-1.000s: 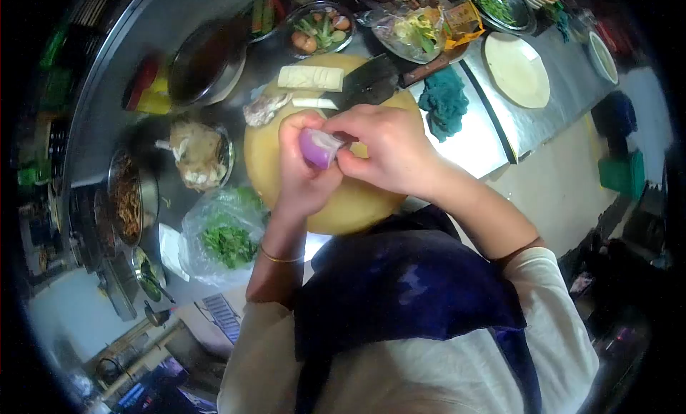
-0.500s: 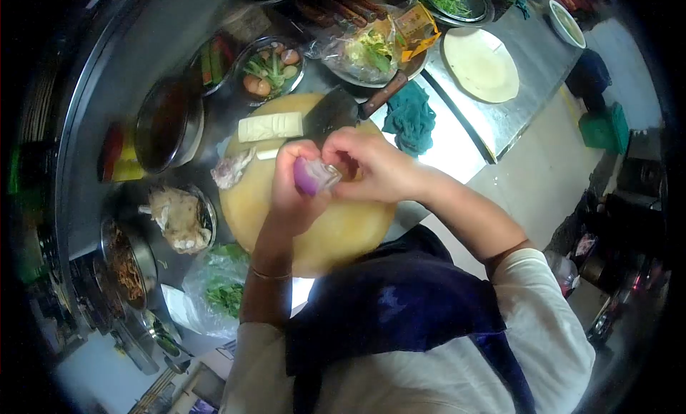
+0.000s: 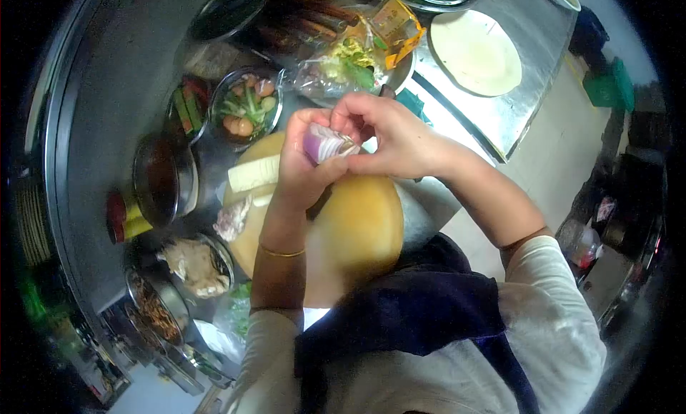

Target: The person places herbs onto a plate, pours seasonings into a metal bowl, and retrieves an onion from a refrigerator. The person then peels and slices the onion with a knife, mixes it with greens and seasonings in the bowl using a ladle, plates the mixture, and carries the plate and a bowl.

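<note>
A purple-and-white red onion (image 3: 323, 144) sits in my left hand (image 3: 300, 164), whose fingers wrap round it. My right hand (image 3: 393, 139) pinches at the onion's whitish end, thumb and fingers curled against it. Both hands are held over a round yellow chopping board (image 3: 361, 224). On the board, left of my hands, lie a sliced white block (image 3: 251, 173) and a pale pinkish piece of meat (image 3: 232, 219). The cleaver is mostly hidden behind my hands; only a bit of its handle (image 3: 388, 91) shows.
Up left stands a bowl of eggs and cut greens (image 3: 246, 106). A dark pot (image 3: 158, 179), a dish of meat (image 3: 194, 266) and a bowl of brown shreds (image 3: 153, 307) line the left side. A cream plate (image 3: 475, 53) lies up right, near a green cloth (image 3: 414, 106).
The view has shifted and tilted. Both hands remain on the onion, which is turned so that more of its whitish end shows. My hands cover the cleaver blade now.
</note>
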A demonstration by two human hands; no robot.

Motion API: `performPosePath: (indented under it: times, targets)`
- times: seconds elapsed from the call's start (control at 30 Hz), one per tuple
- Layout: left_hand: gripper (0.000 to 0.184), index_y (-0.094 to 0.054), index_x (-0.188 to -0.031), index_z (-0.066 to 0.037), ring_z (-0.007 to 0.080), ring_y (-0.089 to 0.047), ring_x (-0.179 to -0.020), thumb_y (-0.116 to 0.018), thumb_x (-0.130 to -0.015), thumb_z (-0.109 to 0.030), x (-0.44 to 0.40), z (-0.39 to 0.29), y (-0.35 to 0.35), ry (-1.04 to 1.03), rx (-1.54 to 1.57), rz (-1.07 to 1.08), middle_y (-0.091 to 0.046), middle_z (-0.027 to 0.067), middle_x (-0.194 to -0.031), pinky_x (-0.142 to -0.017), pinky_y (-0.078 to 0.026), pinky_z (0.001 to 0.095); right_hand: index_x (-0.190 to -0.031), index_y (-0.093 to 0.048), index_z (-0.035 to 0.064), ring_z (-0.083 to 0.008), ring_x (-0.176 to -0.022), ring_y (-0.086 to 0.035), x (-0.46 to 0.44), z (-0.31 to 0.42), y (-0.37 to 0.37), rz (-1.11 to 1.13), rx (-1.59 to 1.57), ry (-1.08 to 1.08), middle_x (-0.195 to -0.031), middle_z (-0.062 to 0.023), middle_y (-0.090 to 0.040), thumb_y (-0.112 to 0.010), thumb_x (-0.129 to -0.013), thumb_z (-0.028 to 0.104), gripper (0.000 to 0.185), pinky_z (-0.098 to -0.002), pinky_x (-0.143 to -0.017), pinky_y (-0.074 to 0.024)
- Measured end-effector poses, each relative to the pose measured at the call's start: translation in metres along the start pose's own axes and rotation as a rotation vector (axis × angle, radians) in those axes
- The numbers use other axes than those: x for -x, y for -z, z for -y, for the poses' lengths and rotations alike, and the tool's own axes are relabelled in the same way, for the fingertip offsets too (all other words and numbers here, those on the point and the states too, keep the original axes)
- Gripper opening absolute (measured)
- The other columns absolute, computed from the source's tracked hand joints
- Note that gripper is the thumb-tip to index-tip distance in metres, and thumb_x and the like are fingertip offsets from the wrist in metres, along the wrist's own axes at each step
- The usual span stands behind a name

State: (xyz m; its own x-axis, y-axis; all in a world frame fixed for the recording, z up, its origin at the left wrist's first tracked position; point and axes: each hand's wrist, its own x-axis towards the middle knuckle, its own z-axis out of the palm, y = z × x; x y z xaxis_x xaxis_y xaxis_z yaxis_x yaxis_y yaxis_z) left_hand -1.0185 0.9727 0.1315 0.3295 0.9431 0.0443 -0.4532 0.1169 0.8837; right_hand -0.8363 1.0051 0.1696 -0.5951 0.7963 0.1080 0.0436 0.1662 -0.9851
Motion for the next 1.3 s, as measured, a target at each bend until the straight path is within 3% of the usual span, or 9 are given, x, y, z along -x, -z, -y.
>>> performPosePath:
  times: [0.3, 0.6, 0.8, 0.97, 1.03, 1.07, 1.17, 1.23, 1.3]
  targets:
    - [0.07, -0.037, -0.109, -0.007, 0.0198, -0.051, -0.099, -0.084, -0.066, -0.038, -0.053, 0.021, 0.0, -0.15, -0.066, 0.019, -0.049, 0.0081, -0.105, -0.086, -0.046, 0.0354, -0.085, -0.047, 0.0049, -0.0227, -0.071, -0.05, -0.02, -0.008, 0.035, -0.053, 0.239, 0.049, -0.078, -0.0088, -0.049, -0.08, -0.067, 0.021, 0.041, -0.0327, -0.063, -0.0432]
    - [0.073, -0.039, -0.111, -0.007, 0.015, -0.049, -0.097, -0.083, -0.065, -0.044, -0.075, 0.033, 0.017, -0.161, 0.009, -0.143, -0.047, 0.0057, -0.106, -0.082, -0.045, 0.0285, -0.083, -0.046, 0.0056, -0.0332, -0.079, -0.053, -0.04, -0.029, 0.039, -0.246, 0.321, 0.337, -0.079, -0.0108, -0.052, -0.074, -0.065, 0.015, 0.035, -0.039, -0.069, -0.0437]
    - [0.069, -0.04, -0.108, -0.01, 0.0145, -0.053, -0.093, -0.082, -0.066, -0.046, -0.066, 0.034, 0.008, -0.146, -0.066, -0.162, -0.05, 0.0037, -0.103, -0.081, -0.048, 0.0283, -0.081, -0.046, 0.0062, -0.0297, -0.073, -0.053, -0.04, -0.027, 0.043, -0.125, 0.385, 0.236, -0.076, -0.0095, -0.051, -0.074, -0.066, 0.014, 0.033, -0.0367, -0.063, -0.044]
    - [0.065, -0.041, -0.11, -0.013, 0.0131, -0.053, -0.082, -0.077, -0.07, -0.05, -0.05, 0.018, 0.013, -0.117, 0.108, -0.298, -0.047, 0.0025, -0.103, -0.059, -0.045, 0.0224, -0.082, -0.046, 0.0066, -0.0165, -0.063, -0.052, -0.047, -0.043, 0.034, -0.398, -0.012, 0.175, -0.073, -0.0064, -0.052, -0.069, -0.071, 0.011, 0.026, -0.029, -0.055, -0.0431]
    - [0.063, -0.041, -0.11, -0.014, 0.0131, -0.052, -0.079, -0.077, -0.071, -0.048, -0.041, 0.016, 0.019, -0.115, 0.291, -0.31, -0.047, 0.0024, -0.104, -0.053, -0.043, 0.0214, -0.086, -0.051, 0.0064, -0.0208, -0.073, -0.058, -0.058, -0.036, 0.049, -0.523, 0.382, -0.025, -0.081, -0.0086, -0.058, -0.071, -0.07, 0.013, 0.027, -0.032, -0.062, -0.0458]
    - [0.062, -0.043, -0.109, -0.015, 0.0136, -0.052, -0.077, -0.078, -0.07, -0.048, -0.037, 0.012, 0.02, -0.093, 0.329, -0.279, -0.047, 0.002, -0.103, -0.053, -0.042, 0.0208, -0.088, -0.053, 0.0065, -0.024, -0.079, -0.059, -0.067, -0.053, 0.06, -0.575, 0.821, 0.119, -0.084, -0.0101, -0.059, -0.071, -0.069, 0.014, 0.027, -0.0353, -0.066, -0.0464]
    - [0.053, -0.045, -0.11, -0.011, 0.0137, -0.052, -0.078, -0.072, -0.073, -0.038, 0.005, -0.012, 0.012, -0.062, -0.013, -0.373, -0.048, 0.0031, -0.099, -0.058, -0.045, 0.0237, -0.098, -0.06, 0.009, -0.0328, -0.086, -0.057, -0.056, -0.06, 0.047, -0.228, 1.016, 0.366, -0.089, -0.0119, -0.06, -0.065, -0.07, 0.018, 0.029, -0.0442, -0.074, -0.0463]
    - [0.054, -0.046, -0.11, -0.007, 0.0153, -0.052, -0.084, -0.077, -0.067, -0.018, 0.064, -0.021, 0.007, 0.003, -0.213, -0.533, -0.048, 0.0043, -0.099, -0.067, -0.047, 0.027, -0.105, -0.059, 0.0094, -0.036, -0.091, -0.055, -0.04, -0.064, 0.025, 0.228, 0.947, 0.119, -0.094, -0.0136, -0.059, -0.064, -0.072, 0.012, 0.034, -0.0448, -0.078, -0.0457]
    - [0.056, -0.043, -0.106, -0.009, 0.0152, -0.051, -0.085, -0.08, -0.068, -0.027, 0.13, 0.008, 0.017, -0.247, -0.613, -0.591, -0.048, 0.003, -0.099, -0.074, -0.046, 0.0292, -0.107, -0.06, 0.0129, -0.0326, -0.09, -0.055, -0.016, -0.07, 0.005, 0.288, 1.032, 0.199, -0.092, -0.0113, -0.059, -0.06, -0.073, 0.013, 0.035, -0.0429, -0.08, -0.045]
